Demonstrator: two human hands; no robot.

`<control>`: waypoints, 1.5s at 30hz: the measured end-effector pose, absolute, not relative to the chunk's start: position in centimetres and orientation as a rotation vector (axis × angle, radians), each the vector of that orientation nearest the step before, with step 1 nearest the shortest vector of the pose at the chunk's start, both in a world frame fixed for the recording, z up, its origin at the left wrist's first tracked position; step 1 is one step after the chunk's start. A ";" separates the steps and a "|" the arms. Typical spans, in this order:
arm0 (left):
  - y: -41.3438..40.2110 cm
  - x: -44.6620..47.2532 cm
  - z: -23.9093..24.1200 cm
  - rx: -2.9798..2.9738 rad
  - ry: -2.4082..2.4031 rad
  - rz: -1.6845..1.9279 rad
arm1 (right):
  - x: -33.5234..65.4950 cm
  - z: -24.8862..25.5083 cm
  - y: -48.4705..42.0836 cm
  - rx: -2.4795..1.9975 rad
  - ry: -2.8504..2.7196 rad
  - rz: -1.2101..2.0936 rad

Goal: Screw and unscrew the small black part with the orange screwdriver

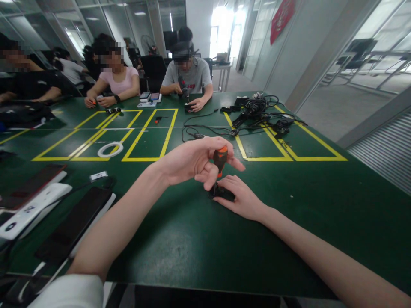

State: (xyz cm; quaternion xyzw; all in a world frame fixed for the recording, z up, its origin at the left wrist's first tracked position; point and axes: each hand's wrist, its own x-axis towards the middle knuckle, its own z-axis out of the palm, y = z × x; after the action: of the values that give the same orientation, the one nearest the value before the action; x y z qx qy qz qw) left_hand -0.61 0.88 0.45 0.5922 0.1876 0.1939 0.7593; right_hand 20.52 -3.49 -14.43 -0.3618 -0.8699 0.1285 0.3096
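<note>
My left hand [195, 160] is closed around the orange-and-black handle of a small screwdriver [220, 159], which stands upright with its tip down. Below it, my right hand [242, 199] rests on the green table [180, 231] and pinches a small black object [221, 192] flat against the surface. The screwdriver's tip meets that black object. Much of the object is hidden by my fingers.
Phones and white power banks [35, 205] lie at the left edge. A white ring of cable [110, 149] sits in the yellow-taped boxes [150, 141]. A tangle of black cables [257, 111] lies far right. Other people sit working along the far and left sides.
</note>
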 end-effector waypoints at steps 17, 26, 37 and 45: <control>1.4 -1.5 0.8 1.362 0.482 0.488 | 20.6 -14.3 -3.5 -0.962 -2.297 0.348; 1.2 -1.5 0.9 1.416 0.500 0.525 | 20.5 -14.2 -3.5 -0.964 -2.305 0.337; 1.2 -1.5 0.9 1.361 0.498 0.501 | 20.5 -14.4 -3.5 -0.944 -2.292 0.324; 1.3 -1.7 0.8 1.501 0.541 0.536 | 20.5 -14.3 -3.5 -0.948 -2.295 0.338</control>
State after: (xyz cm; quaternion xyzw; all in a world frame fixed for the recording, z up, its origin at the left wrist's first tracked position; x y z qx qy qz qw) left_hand -1.73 1.26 0.81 0.6650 0.2398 0.2373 0.6663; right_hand 20.46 -3.52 -14.30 -0.3592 -0.8699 0.1281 0.3128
